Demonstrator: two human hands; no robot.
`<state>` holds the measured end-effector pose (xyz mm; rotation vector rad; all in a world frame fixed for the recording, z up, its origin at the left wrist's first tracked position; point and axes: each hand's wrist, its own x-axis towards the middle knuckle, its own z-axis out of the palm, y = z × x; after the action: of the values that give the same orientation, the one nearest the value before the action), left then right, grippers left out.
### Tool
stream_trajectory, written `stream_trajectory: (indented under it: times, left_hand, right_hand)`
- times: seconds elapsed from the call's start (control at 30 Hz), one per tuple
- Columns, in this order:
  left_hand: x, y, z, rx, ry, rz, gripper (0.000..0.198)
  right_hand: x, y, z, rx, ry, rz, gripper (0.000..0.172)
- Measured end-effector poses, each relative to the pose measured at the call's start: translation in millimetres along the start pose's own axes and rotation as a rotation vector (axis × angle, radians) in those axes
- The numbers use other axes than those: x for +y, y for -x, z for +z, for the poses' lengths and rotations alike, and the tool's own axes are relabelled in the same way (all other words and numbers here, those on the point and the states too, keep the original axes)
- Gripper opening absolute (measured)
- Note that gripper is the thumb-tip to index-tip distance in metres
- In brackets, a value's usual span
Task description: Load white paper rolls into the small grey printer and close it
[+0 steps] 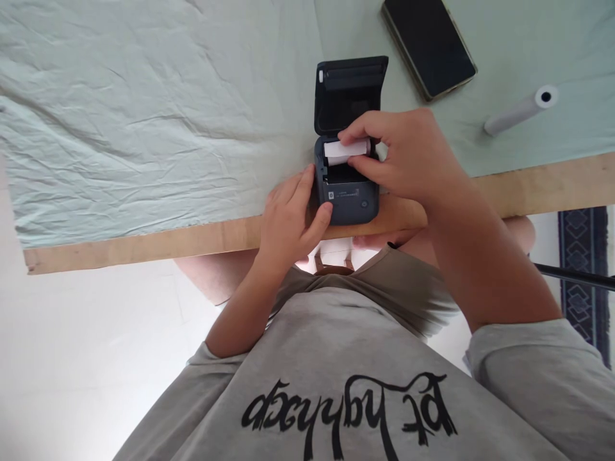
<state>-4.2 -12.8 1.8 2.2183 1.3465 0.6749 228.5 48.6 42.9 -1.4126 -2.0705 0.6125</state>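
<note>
A small dark blue portable thermal printer (pixel 354 203) sits at the table's near edge, its black lid (pixel 350 96) swung up and back. Inside its bay lies a white paper roll (pixel 339 151), with a flap of paper over the top. My right hand (pixel 408 153) reaches in from the right, thumb and forefinger closed on the roll's right part and hiding some of it. Around the printer's left side, my left hand (pixel 291 214) steadies it, thumb at the front left corner and fingers along the side.
A black smartphone (pixel 432 48) lies at the back right. Another white paper roll (pixel 521 112), long and thin, rests on the right of the pale green cloth (pixel 168 115). The table's bare wooden edge (pixel 144 242) runs just in front of me.
</note>
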Motion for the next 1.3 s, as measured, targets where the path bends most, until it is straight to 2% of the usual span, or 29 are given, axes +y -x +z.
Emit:
stream_trajectory:
  times: [0.2, 0.37, 0.5, 0.7, 0.83, 0.93, 1.0, 1.07, 1.13, 1.23, 1.3]
  left_hand:
    - [1, 0, -0.8, 0.003, -0.002, 0.005, 0.074]
    - [1, -1, -2.2, -0.014, -0.003, -0.007, 0.072]
    - [1, -1, -5.3, -0.017, 0.024, -0.021, 0.072]
    - [7, -8, -7.1, 0.039, 0.173, -0.098, 0.068]
    - [13, -9, -0.2, 0.082, 0.083, -0.176, 0.065]
    - [16, -7, 3.6, 0.083, 0.017, -0.179, 0.068]
    - [15, -6, 4.2, 0.075, 0.016, -0.163, 0.069]
    - [13, -5, 4.0, 0.067, 0.024, -0.148, 0.069]
    - [12, -4, 3.5, 0.063, 0.018, -0.134, 0.068]
    - [11, -4, 3.0, 0.058, -0.025, -0.120, 0.067]
    - [11, -5, 2.5, 0.049, -0.051, -0.117, 0.066]
  right_hand:
    - [-7, 5, 2, 0.077, 0.014, 0.069, 0.018]
    - [-10, 13, 0, 0.071, -0.045, -0.054, 0.019]
    - [-14, 27, 1, 0.062, -0.110, -0.088, 0.014]
    - [-13, 51, 15, 0.191, -0.194, -0.152, 0.013]
    - [-9, 60, 21, 0.179, -0.180, -0.204, 0.013]
    - [-10, 60, 20, 0.165, -0.206, -0.207, 0.009]
    - [-11, 57, 17, 0.252, -0.256, -0.184, 0.009]
    - [-10, 50, 15, 0.373, -0.274, -0.095, 0.015]
    - [-6, 41, 14, 0.422, -0.284, 0.020, 0.026]
    - [3, 27, 15, 0.360, -0.377, 0.105, 0.051]
    - [8, 20, 17, 0.273, -0.422, 0.133, 0.063]
